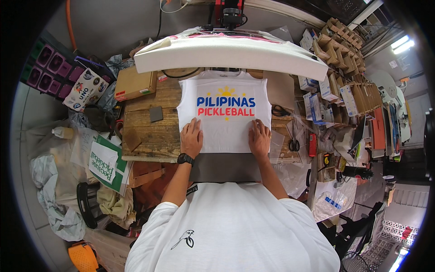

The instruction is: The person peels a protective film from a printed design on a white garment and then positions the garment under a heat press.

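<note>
A white sleeveless shirt (222, 141) lies spread on the grey lower plate (222, 165) of a heat press. Across its chest runs a printed design (226, 105) of blue and red lettering with a yellow sun. On the shirt's left side my left hand (192, 137) rests flat, fingers stretched toward the print; a black watch (185, 158) is on that wrist. My right hand (259, 139) lies on the right side, fingers extended and slightly spread. Neither hand holds anything. Beyond the collar, the white-covered upper part of the press (231, 56) is swung up.
The press stands on a worn wooden table (152, 140). To the left are a cardboard box (136, 85) and a small dark square (156, 114). Scissors (294, 141) and a red object (312, 144) lie right. Stacked cardboard boxes (342, 54) fill the far right.
</note>
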The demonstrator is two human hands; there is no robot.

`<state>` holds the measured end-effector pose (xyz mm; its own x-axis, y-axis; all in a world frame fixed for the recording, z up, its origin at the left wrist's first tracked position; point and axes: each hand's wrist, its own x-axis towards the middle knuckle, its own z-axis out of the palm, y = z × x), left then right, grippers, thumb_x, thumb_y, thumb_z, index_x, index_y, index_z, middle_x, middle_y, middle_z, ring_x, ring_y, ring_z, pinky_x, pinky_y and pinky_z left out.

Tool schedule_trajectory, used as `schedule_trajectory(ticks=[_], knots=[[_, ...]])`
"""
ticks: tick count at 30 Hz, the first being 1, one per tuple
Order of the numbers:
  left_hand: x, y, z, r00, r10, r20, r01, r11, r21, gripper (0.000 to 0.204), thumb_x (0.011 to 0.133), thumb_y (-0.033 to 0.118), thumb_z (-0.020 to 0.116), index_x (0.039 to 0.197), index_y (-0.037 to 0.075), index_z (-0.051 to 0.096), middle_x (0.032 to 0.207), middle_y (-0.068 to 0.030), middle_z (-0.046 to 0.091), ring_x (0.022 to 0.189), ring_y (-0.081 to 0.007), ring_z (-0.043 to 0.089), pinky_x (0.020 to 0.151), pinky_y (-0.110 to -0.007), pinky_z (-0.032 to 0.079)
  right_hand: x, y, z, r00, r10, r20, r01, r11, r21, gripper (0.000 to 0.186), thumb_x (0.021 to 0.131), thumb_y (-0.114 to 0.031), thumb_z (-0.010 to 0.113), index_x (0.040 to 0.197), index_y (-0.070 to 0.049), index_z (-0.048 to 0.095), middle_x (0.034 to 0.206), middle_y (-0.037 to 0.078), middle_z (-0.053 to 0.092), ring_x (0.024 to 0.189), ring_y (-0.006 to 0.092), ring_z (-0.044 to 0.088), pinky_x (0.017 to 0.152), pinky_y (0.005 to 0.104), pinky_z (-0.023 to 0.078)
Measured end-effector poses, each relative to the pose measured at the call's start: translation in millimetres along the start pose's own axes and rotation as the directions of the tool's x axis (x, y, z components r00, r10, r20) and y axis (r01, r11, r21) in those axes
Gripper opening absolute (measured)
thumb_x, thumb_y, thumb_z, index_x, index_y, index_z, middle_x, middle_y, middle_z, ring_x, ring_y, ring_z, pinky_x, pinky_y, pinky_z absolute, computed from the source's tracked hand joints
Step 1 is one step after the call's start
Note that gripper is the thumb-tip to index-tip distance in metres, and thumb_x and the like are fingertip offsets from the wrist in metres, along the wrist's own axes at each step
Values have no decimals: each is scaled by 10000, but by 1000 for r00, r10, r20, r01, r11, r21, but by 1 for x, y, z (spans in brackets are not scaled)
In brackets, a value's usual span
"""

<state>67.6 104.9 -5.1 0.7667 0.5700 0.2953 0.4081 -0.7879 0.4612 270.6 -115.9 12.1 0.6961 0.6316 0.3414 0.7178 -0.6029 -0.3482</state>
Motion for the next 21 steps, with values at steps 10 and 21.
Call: schedule_trajectory(ticks=[10, 21], knots=[[-1, -1, 2, 1000, 6, -19, -6, 1000, 8, 440, 985, 142, 581, 1417, 57, 572, 1498, -158, 515, 1315, -377, 487, 1115, -485, 398, -2, 3, 3, 1000, -9, -10, 9, 1000, -3, 393, 976, -225, 611, 1343, -84, 616, 1391, 112, 591, 1192, 344, 569, 1040, 499, 410], [0, 1, 0, 1000, 4, -10, -4, 1000, 3, 438, 980, 139, 588, 1411, 55, 577, 1496, -154, 515, 1312, -376, 489, 1111, -481, 402, -1, 1, 2, 1000, -13, -10, 13, 1000, -9, 384, 971, -208, 613, 1331, -75, 619, 1380, 115, 598, 1184, 344, 573, 1040, 499, 414]])
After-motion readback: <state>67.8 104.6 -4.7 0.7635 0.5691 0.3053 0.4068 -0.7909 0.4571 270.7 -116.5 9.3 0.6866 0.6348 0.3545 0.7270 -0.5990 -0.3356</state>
